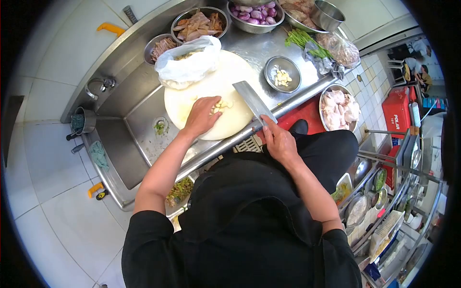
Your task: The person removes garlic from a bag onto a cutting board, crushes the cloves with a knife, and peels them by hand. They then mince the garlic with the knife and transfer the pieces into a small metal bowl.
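Observation:
My right hand (280, 140) grips the handle of a cleaver (254, 100). Its wide blade points up and left over the edge of a round white cutting board (240, 72). On the board lies a small heap of peeled garlic cloves (222, 106). Beside that heap rests my left hand (204, 115), thumb and fingers apart around the nearest cloves. More peeled cloves (282, 78) sit in a steel bowl (269, 72) to the right of the board. A white plastic bag (180, 69), open at the top, stands on the board's far left; its contents are only partly visible.
Beneath the board is a steel sink (120, 153) with a tap (101, 85). Bowls of sliced meat (199, 26) and purple shallots (254, 14) stand at the back. Green stalks (305, 41) lie right of them. A basin of raw chicken (338, 108) is lower right.

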Demonstrator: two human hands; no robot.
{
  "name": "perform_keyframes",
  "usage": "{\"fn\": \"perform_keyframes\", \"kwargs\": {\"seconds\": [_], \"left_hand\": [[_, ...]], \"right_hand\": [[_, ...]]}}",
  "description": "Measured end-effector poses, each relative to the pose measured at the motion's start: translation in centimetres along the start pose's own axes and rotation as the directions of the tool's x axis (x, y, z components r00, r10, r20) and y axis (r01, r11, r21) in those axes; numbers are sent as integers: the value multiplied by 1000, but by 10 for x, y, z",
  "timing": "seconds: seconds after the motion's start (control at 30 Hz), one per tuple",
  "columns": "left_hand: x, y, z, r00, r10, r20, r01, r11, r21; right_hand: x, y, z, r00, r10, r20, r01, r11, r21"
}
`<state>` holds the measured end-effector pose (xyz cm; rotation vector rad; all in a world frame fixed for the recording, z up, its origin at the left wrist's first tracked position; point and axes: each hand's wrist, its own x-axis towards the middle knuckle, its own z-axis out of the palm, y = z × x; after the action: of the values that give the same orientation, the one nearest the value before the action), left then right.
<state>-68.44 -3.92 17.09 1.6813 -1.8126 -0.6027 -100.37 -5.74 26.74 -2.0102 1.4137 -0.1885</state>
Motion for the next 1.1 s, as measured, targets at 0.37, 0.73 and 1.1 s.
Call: {"fn": "perform_keyframes", "kwargs": {"seconds": [0.37, 0.73, 1.1], "left_hand": [[132, -132, -133, 578, -717, -391, 618, 697, -363], [200, -161, -157, 812, -557, 174, 549, 628, -552], [203, 29, -184, 912, -403, 82, 235, 348, -907]], "right_hand": [[5, 2, 4, 999, 54, 3, -54, 998, 34], [1, 20, 11, 999, 11, 38, -10, 1000, -11], [6, 16, 7, 999, -5, 48, 4, 1000, 16]]}}
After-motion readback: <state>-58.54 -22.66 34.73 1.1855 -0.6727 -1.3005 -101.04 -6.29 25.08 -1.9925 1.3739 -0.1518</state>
